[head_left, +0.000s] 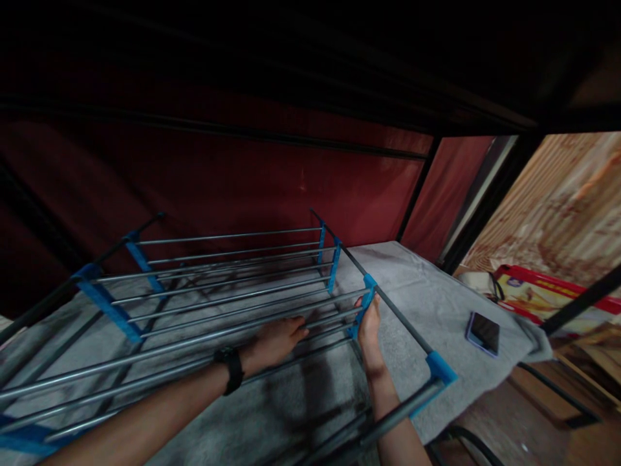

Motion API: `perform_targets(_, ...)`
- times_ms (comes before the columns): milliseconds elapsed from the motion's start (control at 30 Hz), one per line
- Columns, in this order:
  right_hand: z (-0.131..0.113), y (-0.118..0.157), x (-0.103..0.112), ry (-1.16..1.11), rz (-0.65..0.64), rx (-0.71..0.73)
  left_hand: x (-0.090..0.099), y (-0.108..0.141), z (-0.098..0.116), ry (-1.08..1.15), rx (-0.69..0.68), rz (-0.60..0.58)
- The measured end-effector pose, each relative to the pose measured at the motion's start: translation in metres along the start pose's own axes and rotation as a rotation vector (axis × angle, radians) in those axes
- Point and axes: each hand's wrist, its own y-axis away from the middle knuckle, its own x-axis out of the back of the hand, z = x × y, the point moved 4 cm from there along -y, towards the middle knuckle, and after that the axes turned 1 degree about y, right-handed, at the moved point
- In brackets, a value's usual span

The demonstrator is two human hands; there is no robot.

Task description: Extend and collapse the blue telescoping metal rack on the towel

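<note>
A metal rack (228, 291) of grey rods and blue plastic connectors lies on its side across a grey cloth-covered surface (427, 298). My left hand (276, 340), with a black watch on its wrist, rests on one of the horizontal rods with its fingers curled around it. My right hand (369, 323) grips a blue connector piece (363, 309) at the rack's right end, where the rods meet a dark side pole (398, 317).
A phone (483, 332) lies on the cloth right of the rack. Beyond it sit a red tray-like packet (538, 291) and a dark frame bar (577, 301). A red curtain hangs behind, and a dark overhang is above. Floor shows at lower right.
</note>
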Motion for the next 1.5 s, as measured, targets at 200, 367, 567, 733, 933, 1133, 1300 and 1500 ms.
perform_targets(200,-0.002,0.006,-0.002,-0.031,0.037,-0.02,0.007,0.0,-0.003,0.057,-0.049,0.007)
perform_targets(367,-0.009,0.015,-0.003,-0.082,0.002,-0.028,0.011,0.0,-0.007,0.085,-0.069,0.001)
perform_targets(567,-0.025,0.035,0.002,-0.132,-0.136,-0.043,0.012,0.002,-0.001,0.075,-0.039,0.009)
perform_targets(733,-0.022,0.037,0.006,-0.258,-0.239,-0.091,0.011,0.001,-0.003,0.125,-0.04,-0.015)
perform_targets(933,-0.014,0.03,0.007,-0.278,-0.214,-0.112,0.007,-0.005,-0.01,0.242,-0.048,-0.076)
perform_targets(1133,-0.014,0.031,0.007,-0.235,-0.208,-0.09,0.007,-0.004,-0.008,0.183,-0.038,-0.058)
perform_targets(1300,-0.017,0.037,0.002,-0.228,-0.21,-0.101,0.005,-0.004,-0.006,0.058,-0.049,0.001)
perform_targets(1500,-0.014,0.033,0.001,-0.171,-0.17,-0.079,0.002,-0.005,-0.005,-0.053,-0.06,0.01)
